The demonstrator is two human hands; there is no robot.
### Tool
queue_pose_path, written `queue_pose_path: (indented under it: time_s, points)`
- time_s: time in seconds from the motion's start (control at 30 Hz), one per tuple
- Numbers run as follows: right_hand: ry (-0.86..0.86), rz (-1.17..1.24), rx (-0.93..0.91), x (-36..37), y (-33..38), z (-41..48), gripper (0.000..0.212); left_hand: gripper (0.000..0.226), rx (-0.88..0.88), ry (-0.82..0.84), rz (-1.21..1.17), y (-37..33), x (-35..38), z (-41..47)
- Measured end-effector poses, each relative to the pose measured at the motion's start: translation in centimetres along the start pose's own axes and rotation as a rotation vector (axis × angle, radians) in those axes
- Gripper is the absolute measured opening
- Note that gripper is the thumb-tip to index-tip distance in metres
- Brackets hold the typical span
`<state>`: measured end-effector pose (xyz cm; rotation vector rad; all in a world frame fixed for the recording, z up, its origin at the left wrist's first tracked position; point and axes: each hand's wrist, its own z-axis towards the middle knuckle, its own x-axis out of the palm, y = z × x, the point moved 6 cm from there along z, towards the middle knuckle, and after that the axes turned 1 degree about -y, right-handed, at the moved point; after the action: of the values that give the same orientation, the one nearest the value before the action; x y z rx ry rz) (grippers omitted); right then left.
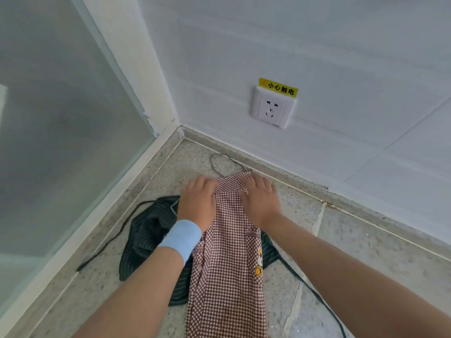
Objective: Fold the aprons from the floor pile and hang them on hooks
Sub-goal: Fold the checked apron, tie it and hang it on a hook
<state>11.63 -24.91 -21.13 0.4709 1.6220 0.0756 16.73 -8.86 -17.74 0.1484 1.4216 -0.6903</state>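
A red-and-white checked apron (228,252) lies as a long narrow strip on the speckled floor, its top end toward the wall. Its neck loop (219,162) lies on the floor beyond it. My left hand (199,201), with a light blue wristband, rests flat on the apron's upper left edge. My right hand (260,200) presses flat on the upper right edge, fingers straight. A dark striped apron (146,235) lies crumpled underneath and to the left, with its black strap (107,245) trailing left.
A white wall with a power socket (272,109) and a yellow warning label stands just beyond the aprons. A frosted glass panel (56,132) in a white frame closes the left side. Another dark strap (314,293) runs off to the lower right.
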Motion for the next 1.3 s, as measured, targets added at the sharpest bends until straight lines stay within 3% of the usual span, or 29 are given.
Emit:
queue_pose_path:
  time_s: [0.1,0.2,0.27,0.37,0.5,0.6,0.77,0.87,0.97,1.07,1.17,1.3]
  points:
    - [-0.117,0.003,-0.115,0.4,1.4,-6.5,0.043,0.021,0.163,0.160,-0.022,-1.9,0.9,-5.1]
    - [0.075,-0.091,-0.244,4.0,1.7,-12.3,0.063,0.021,0.213,0.345,0.013,-2.5,2.4,-11.1]
    - [0.225,-0.198,-0.280,6.0,0.9,-14.9,0.080,0.023,0.134,0.419,-0.021,-2.1,2.8,-14.7]
    - [0.332,-0.314,-0.250,6.6,0.0,-17.7,0.088,0.020,-0.042,0.447,-0.068,-1.2,2.9,-18.7]
    - [0.304,-0.261,-0.289,5.8,1.4,-22.2,0.083,0.027,-0.410,0.468,-0.078,0.5,2.7,-22.8]
    - [0.374,-0.281,-0.305,7.1,1.9,-25.4,0.079,0.038,-0.524,0.576,-0.069,0.5,2.8,-25.2]
    - [0.428,-0.327,-0.267,7.9,1.3,-28.8,0.087,0.023,-0.463,0.729,-0.011,-0.4,2.4,-28.1]
    - [0.443,-0.381,-0.348,8.0,0.7,-30.9,0.101,0.033,-0.479,0.757,-0.011,-0.5,2.3,-29.9]
    - [0.451,-0.425,-0.398,8.8,0.1,-32.7,0.114,0.043,-0.396,0.607,0.059,-1.6,1.2,-30.3]
    - [0.407,-0.459,-0.433,9.6,0.2,-33.5,0.117,0.029,-0.142,0.473,0.000,-3.8,0.5,-30.3]
    - [0.302,-0.391,-0.487,9.6,0.8,-34.0,0.103,0.037,0.028,0.688,0.035,-4.5,2.1,-32.4]
    - [0.224,-0.283,-0.639,8.8,0.9,-35.1,0.043,0.045,-0.005,0.717,0.045,-4.3,1.9,-33.0]
